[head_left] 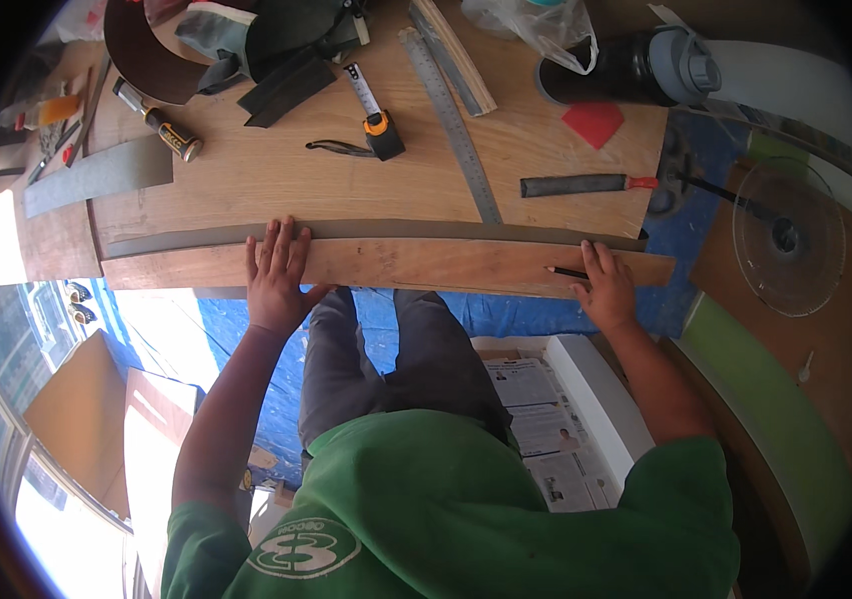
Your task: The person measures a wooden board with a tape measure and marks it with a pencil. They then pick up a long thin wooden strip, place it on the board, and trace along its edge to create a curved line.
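A long wooden strip (446, 265) lies along the near edge of the workbench, with a grey strip (396, 230) showing along its far side. My left hand (279, 278) rests flat across the wooden strip with its fingers spread, the fingertips reaching over the grey one. Toward the strip's right end, my right hand (607, 288) presses on the wood and holds a pencil (568, 272) between thumb and fingers. The pencil's point faces left. Beyond the strips lie a steel ruler (456, 135), a tape measure (382, 135) and a red-handled file (575, 186).
A screwdriver-like tool (172, 134) and a grey sheet (111, 178) lie at the left of the bench (276, 180). At the back right are a dark bottle (615, 72) and a red plastic piece (593, 124). A blue tarp (281, 389) covers the floor below.
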Demonstrator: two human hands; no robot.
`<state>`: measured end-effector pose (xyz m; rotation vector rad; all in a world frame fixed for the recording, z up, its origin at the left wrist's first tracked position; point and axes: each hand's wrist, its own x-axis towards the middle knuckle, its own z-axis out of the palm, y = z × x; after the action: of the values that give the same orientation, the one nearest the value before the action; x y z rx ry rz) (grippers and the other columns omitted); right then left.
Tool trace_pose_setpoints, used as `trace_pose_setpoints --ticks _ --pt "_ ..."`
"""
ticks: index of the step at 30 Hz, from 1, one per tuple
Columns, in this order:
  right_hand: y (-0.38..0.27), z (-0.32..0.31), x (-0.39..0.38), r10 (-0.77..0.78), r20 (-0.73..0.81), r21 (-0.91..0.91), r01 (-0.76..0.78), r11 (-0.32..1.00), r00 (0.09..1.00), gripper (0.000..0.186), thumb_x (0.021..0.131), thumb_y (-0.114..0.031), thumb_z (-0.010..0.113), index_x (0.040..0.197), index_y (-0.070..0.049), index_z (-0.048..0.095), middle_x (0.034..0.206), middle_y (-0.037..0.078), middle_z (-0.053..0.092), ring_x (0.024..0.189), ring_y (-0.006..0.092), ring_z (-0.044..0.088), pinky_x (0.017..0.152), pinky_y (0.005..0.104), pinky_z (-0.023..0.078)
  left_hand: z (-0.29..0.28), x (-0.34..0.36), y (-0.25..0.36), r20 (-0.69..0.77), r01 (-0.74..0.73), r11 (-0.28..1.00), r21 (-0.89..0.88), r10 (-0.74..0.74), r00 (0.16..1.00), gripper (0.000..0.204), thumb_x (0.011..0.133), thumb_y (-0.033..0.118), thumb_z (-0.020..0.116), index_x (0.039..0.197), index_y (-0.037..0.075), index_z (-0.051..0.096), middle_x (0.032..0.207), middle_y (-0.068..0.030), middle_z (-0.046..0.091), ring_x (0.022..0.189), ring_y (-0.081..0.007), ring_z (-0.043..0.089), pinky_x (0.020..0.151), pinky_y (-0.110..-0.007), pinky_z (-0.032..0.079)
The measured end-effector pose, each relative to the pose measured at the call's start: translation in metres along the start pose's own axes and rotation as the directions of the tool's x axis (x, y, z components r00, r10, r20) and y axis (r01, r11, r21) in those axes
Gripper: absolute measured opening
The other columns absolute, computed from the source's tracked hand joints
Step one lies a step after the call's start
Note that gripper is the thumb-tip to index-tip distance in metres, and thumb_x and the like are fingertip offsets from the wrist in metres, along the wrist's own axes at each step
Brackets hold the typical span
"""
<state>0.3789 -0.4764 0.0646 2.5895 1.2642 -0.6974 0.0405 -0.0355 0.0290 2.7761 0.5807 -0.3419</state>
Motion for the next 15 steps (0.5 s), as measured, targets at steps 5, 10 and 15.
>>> trace_pose_setpoints --ticks 5,10,15 --pt "-0.0011 -0.0009 0.0041 0.024 0.011 -0.021 -0.024 0.999 1.000 0.089 0.080 -0.026 0.087 0.158 -0.013 0.046 0.149 0.013 0.052 0.122 0.0374 0.059 0.103 0.0498 0.049 0.0027 0.0058 -0.0028 -0.014 -0.007 1.000 0.003 0.007 1.000 0.101 0.077 0.061 0.083 0.160 0.015 0.047 0.170 -0.0139 0.039 0.159 -0.0336 0.033 0.131 -0.059 0.017" --pt "-0.0017 -0.0025 0.0050 0.035 0.029 -0.023 -0.035 0.999 0.999 0.089 0.080 -0.026 0.087 0.158 -0.013 0.046 0.149 0.013 0.052 0.122 0.0365 0.059 0.103 0.0495 0.049 0.0032 0.0070 -0.0022 -0.014 -0.007 1.000 -0.002 0.007 1.000 0.100 0.077 0.061 0.083 0.159 0.015 0.048 0.170 -0.0139 0.038 0.160 -0.0334 0.032 0.131 -0.059 0.017" --pt "-0.0019 0.0017 0.0083 0.032 0.022 -0.009 -0.031 0.999 0.999 0.090 0.080 -0.024 0.087 0.159 -0.012 0.047 0.149 0.013 0.052 0.122 0.0366 0.059 0.103 0.0495 0.049 -0.0006 0.0065 -0.0024 -0.005 0.004 1.000 0.002 -0.004 1.000 0.100 0.076 0.060 0.084 0.158 0.014 0.049 0.170 -0.0136 0.038 0.160 -0.0332 0.032 0.131 -0.059 0.015"
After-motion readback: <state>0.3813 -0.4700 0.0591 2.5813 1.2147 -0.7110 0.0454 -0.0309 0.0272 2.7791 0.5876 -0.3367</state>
